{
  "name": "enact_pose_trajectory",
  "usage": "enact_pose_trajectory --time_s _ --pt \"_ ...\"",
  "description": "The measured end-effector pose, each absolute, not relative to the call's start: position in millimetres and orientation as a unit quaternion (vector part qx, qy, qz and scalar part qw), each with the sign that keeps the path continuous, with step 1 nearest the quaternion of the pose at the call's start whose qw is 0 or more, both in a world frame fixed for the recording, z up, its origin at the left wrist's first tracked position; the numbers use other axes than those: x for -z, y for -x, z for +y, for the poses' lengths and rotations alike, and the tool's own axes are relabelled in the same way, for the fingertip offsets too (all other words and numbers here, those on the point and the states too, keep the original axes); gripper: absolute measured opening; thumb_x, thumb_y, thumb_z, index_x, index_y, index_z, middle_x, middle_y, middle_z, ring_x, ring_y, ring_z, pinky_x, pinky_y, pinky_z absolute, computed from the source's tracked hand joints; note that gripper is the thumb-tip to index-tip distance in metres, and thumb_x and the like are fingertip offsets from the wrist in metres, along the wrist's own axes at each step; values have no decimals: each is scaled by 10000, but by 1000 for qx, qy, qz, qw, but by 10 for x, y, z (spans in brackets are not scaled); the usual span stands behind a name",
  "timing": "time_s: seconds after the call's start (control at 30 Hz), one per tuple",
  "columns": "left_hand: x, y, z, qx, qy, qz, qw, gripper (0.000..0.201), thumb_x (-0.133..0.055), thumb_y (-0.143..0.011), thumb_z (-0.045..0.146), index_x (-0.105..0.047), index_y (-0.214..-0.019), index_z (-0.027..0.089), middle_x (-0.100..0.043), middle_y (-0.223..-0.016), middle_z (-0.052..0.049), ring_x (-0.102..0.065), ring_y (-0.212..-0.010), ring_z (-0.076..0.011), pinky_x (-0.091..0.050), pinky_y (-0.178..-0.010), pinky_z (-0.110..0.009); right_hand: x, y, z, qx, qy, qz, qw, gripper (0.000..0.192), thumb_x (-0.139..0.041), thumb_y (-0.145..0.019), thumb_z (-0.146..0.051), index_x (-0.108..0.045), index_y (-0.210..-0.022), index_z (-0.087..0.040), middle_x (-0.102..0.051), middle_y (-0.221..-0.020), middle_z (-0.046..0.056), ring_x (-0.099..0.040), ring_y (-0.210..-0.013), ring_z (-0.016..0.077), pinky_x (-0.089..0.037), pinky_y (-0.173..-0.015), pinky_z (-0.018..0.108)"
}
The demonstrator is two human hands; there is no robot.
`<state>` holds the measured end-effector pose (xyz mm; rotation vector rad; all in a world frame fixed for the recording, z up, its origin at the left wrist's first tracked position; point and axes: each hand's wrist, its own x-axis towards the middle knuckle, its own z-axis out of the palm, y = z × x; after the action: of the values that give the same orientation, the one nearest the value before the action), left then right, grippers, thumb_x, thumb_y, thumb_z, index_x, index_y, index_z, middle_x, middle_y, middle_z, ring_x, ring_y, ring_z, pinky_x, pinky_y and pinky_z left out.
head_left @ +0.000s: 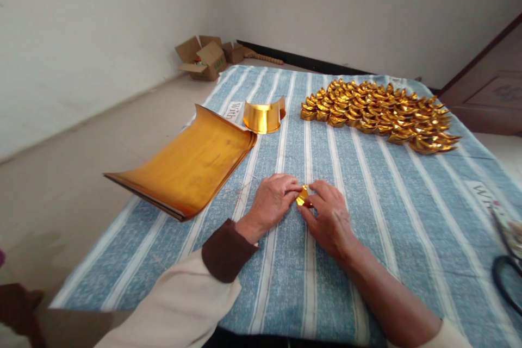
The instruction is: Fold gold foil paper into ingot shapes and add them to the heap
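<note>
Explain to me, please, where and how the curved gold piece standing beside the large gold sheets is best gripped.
I would pinch the curved gold piece by its right end, thumb and fingers on opposite faces, coming from the right. That end stands upright, while the large gold sheets crowd its lower left.

And there it was, "With" on the striped cloth (369, 166), "Wi" toward its right edge; the carton's (212, 62) green print was unreadable!

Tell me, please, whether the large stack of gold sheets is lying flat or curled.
Curled: the large stack of gold sheets bends visibly along its side edge, its far end raised above the striped cloth.
</note>
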<state>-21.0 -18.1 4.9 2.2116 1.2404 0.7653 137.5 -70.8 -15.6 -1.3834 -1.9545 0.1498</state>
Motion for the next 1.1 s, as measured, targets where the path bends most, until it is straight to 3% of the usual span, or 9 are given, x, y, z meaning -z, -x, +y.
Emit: enact_pose_trajectory --time_s 0.13,0.6,0.83,1.0,1.1 --pt "-45 202 -178 -282 -810 457 237 64 -689 -841 162 -717 -838 219 -723 -912 -8 -666 -934 -190 -517 -872 -342 130 -1342 -700 -82 558 -748 350 74 -606 -850 -191 -640 -787 -206 -650 -1038 103 -585 -1022 263 -456 -895 456" --pt "-51 225 -178 -294 -806 462 224 130 -707 -789 109 -707 -849 225 -737 -945 -12 -683 -939 -203 -533 -868 -353 229 -1372 -648 -60 562 -737 371 72 -593 -878 -211 -658 -847 -203 -641 -1020 105 -579 -991 256 -462 -857 435" --pt "-3 254 -171 -329 -784 482 210 308 -659 -789 77 -652 -1071 202 -725 -1001 -42 -670 -976 -205 -530 -915 -382 215 -1343 -659 -55 566 -733 373 81 -591 -879 -196 -649 -824 -205 -640 -1017 101 -580 -990 258 -462 -862 440" --pt "11 253 -129 -278 -830 470 116 89 -620 -851 154 -699 -889 174 -663 -1182 -112 -554 -1180 -280 -445 -1029 -495 207 -1346 -655 -70 564 -732 376 79 -607 -868 -191 -651 -803 -196 -637 -1023 112 -578 -994 262 -461 -863 447" --pt "20 247 -130 -263 -838 460 129 141 -565 -890 156 -698 -846 169 -659 -1191 -115 -556 -1181 -270 -425 -1042 -496 214 -1348 -653 -90 568 -724 381 76 -638 -848 -198 -644 -772 -196 -635 -1030 111 -582 -992 261 -461 -869 447"
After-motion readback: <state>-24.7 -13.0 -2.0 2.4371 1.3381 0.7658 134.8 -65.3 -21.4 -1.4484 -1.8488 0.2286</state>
